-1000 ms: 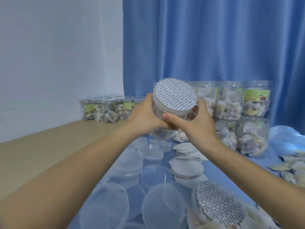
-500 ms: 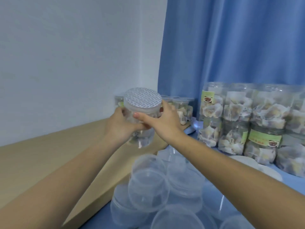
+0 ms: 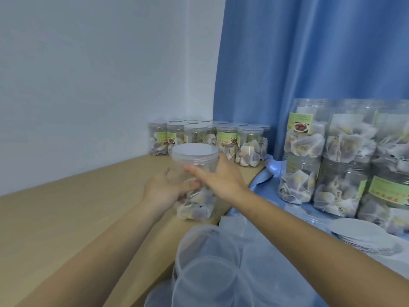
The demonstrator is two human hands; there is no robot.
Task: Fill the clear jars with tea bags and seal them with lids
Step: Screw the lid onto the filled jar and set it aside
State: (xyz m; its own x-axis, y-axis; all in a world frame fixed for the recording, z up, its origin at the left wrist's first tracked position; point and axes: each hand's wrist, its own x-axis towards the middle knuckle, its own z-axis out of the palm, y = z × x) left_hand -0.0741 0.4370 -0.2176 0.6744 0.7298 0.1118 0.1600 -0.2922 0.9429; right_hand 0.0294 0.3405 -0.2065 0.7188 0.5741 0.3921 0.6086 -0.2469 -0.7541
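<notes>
Two hands on clear lidded tea-bag jar [image 3: 195,182], standing on tan wooden table [image 3: 66,218]: right hand [image 3: 218,177] curled round upper wall, left hand [image 3: 164,189] loosely cupping left side, steadying placement near far sealed jars [image 3: 208,138].

Bare wooden tabletop [image 3: 66,218] left; sealed jars [image 3: 208,138] behind.
</notes>
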